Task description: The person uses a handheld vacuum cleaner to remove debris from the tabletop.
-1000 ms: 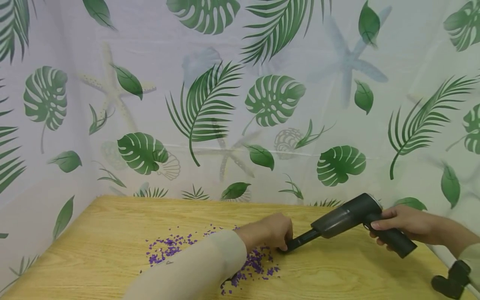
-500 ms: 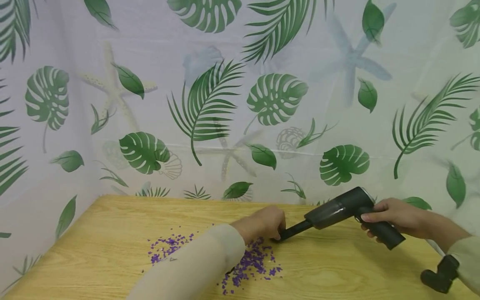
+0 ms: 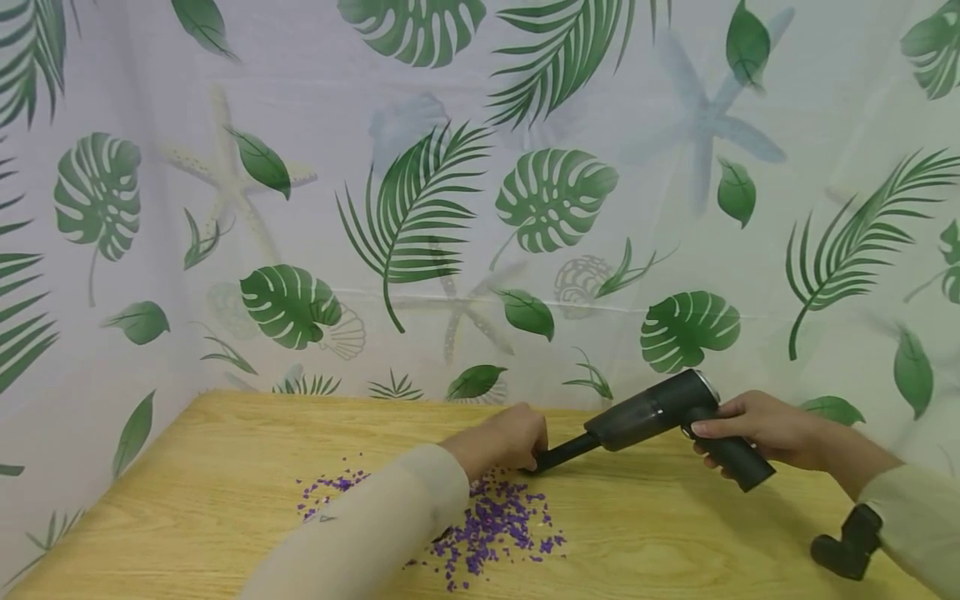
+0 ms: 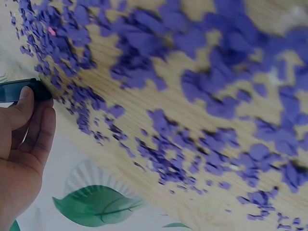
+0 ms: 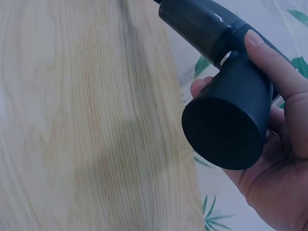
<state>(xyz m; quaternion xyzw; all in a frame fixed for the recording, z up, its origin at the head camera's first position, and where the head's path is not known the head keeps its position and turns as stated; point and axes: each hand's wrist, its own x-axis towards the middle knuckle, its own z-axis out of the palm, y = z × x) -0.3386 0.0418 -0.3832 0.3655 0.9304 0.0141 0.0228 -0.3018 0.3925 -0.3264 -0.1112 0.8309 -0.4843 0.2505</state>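
Observation:
A black handheld vacuum cleaner [image 3: 648, 412] slants over the table, its narrow nozzle [image 3: 570, 451] pointing down and left. My right hand [image 3: 768, 429] grips its handle [image 5: 231, 110], with the thumb lying along the upper side in the right wrist view. At the other end my left hand [image 3: 510, 437] pinches the nozzle tip between thumb and fingers, close over the tabletop. Small purple scraps [image 3: 495, 517] lie scattered beside and below the left hand. In the left wrist view, the nozzle tip [image 4: 36, 89] is right at the edge of these scraps [image 4: 139, 43]. The left sleeve hides part of them.
The wood-grain table [image 3: 652, 525] reaches back to a leaf-printed curtain [image 3: 465, 200], which also hangs along the left side. A smaller group of purple scraps [image 3: 318, 493] lies left of the left sleeve [image 3: 375, 525]. A black device [image 3: 847, 542] is at the right sleeve.
Both hands have moved left with the vacuum cleaner, and its nozzle tip has shifted slightly toward the back of the table. The left sleeve now covers different scraps.

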